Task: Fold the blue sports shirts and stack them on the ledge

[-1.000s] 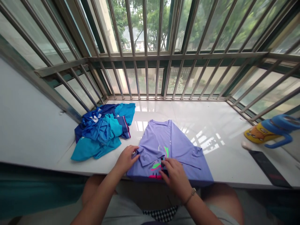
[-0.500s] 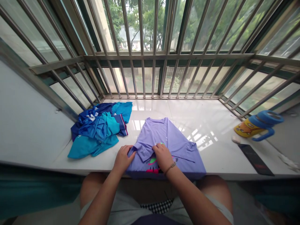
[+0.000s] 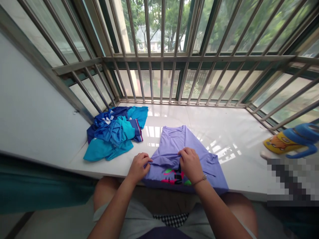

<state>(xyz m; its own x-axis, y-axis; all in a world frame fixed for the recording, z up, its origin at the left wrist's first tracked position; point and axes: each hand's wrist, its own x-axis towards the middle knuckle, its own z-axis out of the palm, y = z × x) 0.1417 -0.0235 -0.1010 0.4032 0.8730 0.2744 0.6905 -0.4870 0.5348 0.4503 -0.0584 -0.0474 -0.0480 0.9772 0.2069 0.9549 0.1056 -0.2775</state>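
Note:
A lilac T-shirt (image 3: pixel 174 142) with a pink and green print lies flat on the white window ledge (image 3: pixel 231 139), its neck pointing to the window. My left hand (image 3: pixel 138 166) pinches the folded-in left sleeve at the shirt's left edge. My right hand (image 3: pixel 190 163), with a bracelet at the wrist, grips a fold of the cloth near the shirt's middle, just above the print. Both hands rest on the shirt near the ledge's front edge.
A heap of blue and teal clothes (image 3: pixel 113 136) lies on the ledge to the left. A yellow and blue handled cup (image 3: pixel 290 142) lies on its side at the far right. Metal window bars (image 3: pixel 161 59) fence the ledge's back and sides.
My right hand has moved up from the printed hem to the shirt's middle and gathered a fold there. My left hand keeps hold of the sleeve. The camera view shifted slightly.

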